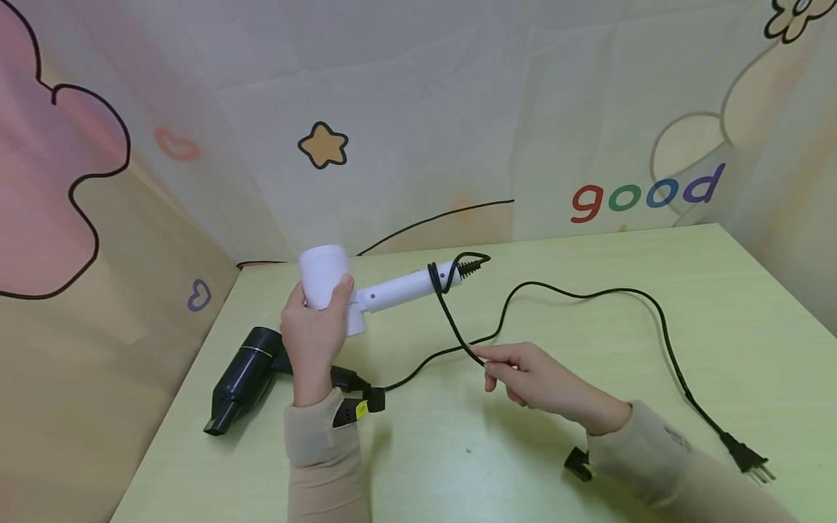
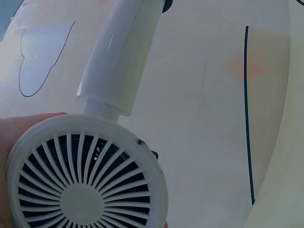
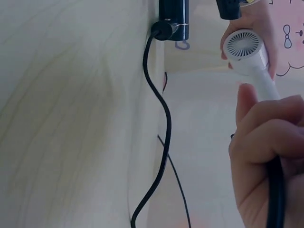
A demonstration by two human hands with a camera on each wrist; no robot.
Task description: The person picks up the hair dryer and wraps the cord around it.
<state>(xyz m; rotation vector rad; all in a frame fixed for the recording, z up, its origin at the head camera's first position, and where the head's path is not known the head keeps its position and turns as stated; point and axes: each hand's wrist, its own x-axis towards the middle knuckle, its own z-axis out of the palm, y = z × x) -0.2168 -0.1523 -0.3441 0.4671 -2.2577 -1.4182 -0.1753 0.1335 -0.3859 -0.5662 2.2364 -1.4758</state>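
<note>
My left hand (image 1: 312, 334) grips the head of a white hair dryer (image 1: 399, 292), raised above the table with its handle pointing right. In the left wrist view the round slatted grille (image 2: 81, 204) of the dryer faces the camera. A black cord (image 1: 450, 312) leaves the handle's end, loops back and wraps around the handle. My right hand (image 1: 532, 378) pinches this cord between thumb and index finger, below and right of the handle. In the right wrist view the cord (image 3: 275, 199) hangs down from the curled fingers.
A black hair dryer (image 1: 238, 374) lies on the table (image 1: 458, 465) at the left, partly behind my left forearm. Its black cord (image 1: 615, 290) curves across to a plug (image 1: 745, 454) at the right. A printed cloth (image 1: 418, 145) stands behind the table.
</note>
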